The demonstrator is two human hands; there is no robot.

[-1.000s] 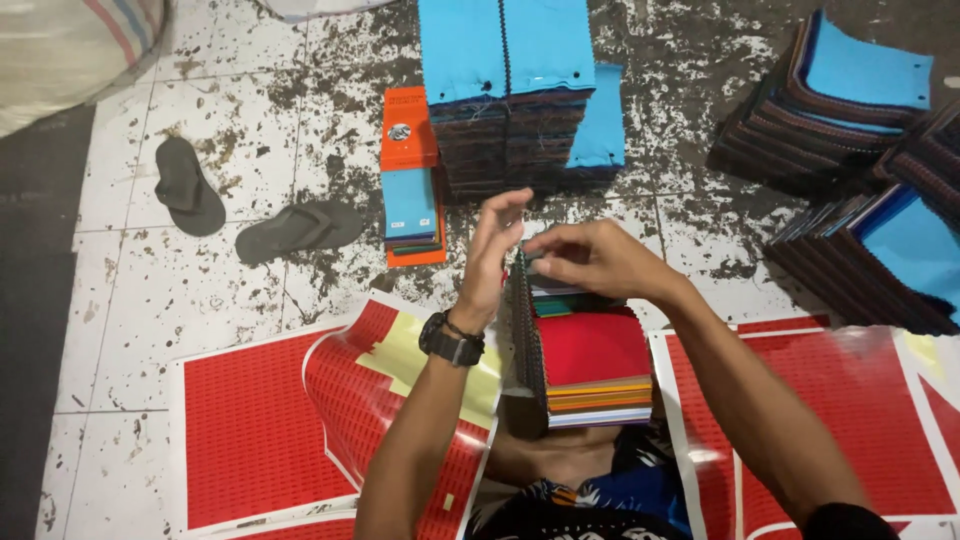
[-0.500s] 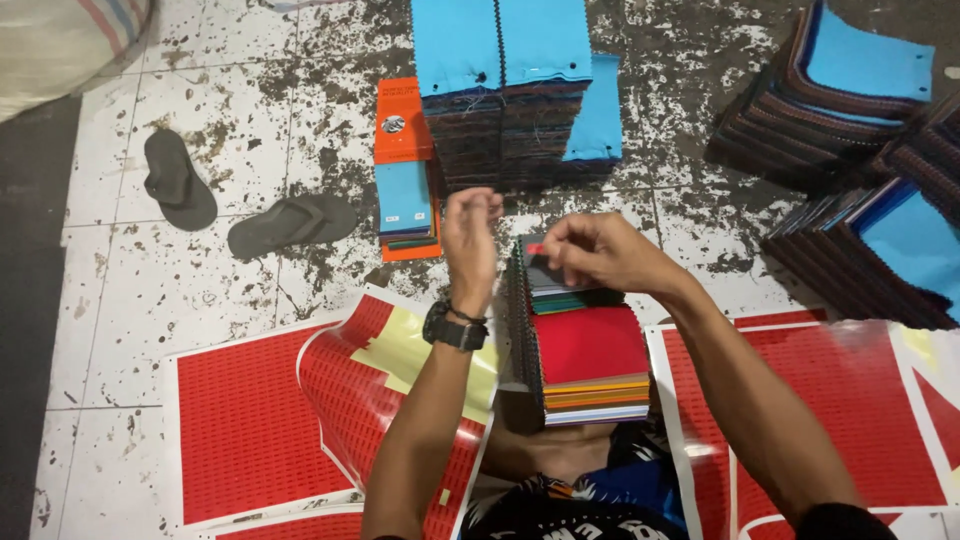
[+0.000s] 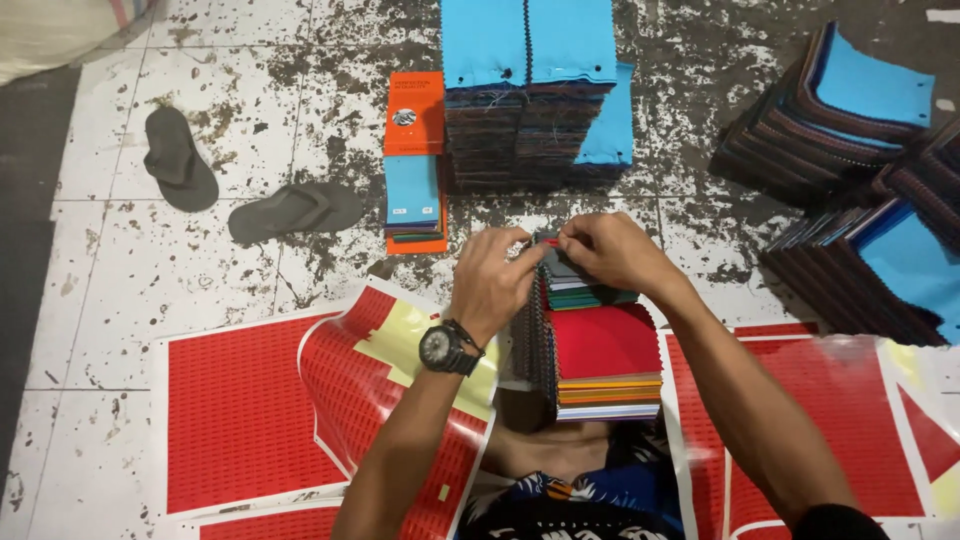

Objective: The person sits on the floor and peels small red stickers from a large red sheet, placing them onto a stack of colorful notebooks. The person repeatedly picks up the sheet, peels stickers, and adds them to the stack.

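Both hands, left hand (image 3: 492, 285) (wristwatch on it) and right hand (image 3: 608, 252), pinch the top of a swatch stack (image 3: 600, 350); grey sandals (image 3: 295, 210) lie near on speckled floor (image 3: 150, 270).

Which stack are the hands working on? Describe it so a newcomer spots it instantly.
Start at the tall blue-topped fabric pile at top centre and come straight down to the left hand and right hand. Under them sits the swatch stack. It alone has a red top and multicoloured edges; neighbours are blue-topped.
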